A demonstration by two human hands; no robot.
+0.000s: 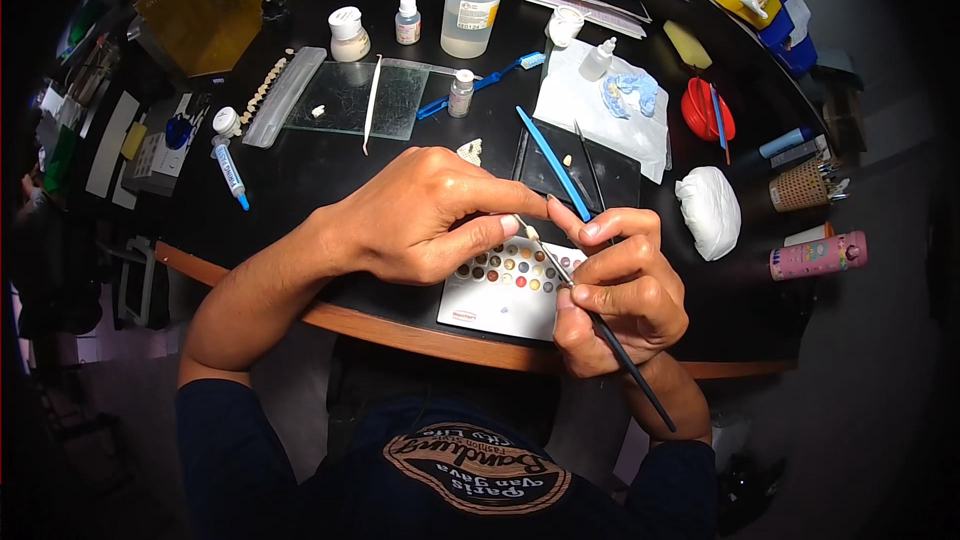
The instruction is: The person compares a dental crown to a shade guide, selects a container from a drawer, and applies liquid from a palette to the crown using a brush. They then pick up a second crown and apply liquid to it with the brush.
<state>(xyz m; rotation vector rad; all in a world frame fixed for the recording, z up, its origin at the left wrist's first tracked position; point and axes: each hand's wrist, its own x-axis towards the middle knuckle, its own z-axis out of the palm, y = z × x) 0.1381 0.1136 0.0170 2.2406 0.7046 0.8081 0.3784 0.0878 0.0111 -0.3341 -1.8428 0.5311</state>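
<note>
A small tooth-coloured dental crown (532, 234) sits at the fingertips of my left hand (425, 210), whose thumb and index finger are pinched together; the exact hold is partly hidden. My right hand (630, 290) is closed around a fine dark-handled brush (615, 340), its tip pointing up and left at the crown. A blue-handled tool (552, 160) also sticks up from between the right fingers, its lower end hidden. Beneath both hands lies a white card (475, 305) with rows of coloured round samples.
Behind the hands are a glass slab (345, 100), a white carving tool (373, 105), a blue toothbrush (480, 87) and small bottles. A large clear bottle (473, 5) stands further back. At right are a blue dental mould (628, 95), a red bowl (707, 108) and a pink bottle (818, 256).
</note>
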